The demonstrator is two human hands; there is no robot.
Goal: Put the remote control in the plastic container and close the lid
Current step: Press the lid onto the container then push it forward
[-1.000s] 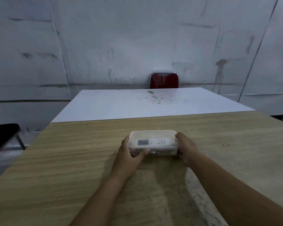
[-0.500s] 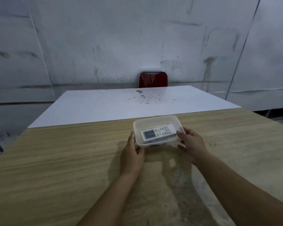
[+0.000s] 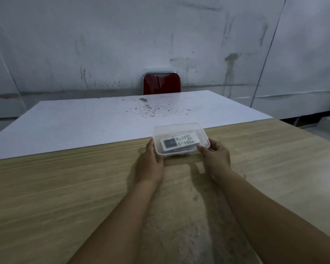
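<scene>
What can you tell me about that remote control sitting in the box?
The remote control is a slim white bar with a grey screen at its left end and rows of small buttons to the right. It lies face up, slightly slanted, inside the clear plastic container. Neither hand touches it; whether a lid covers it cannot be told.

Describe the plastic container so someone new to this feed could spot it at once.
Start at the wooden table and go to its far edge, where the white board begins. The plastic container sits there between the left hand and right hand. It is the only clear box, with a white remote control visible inside.
</scene>
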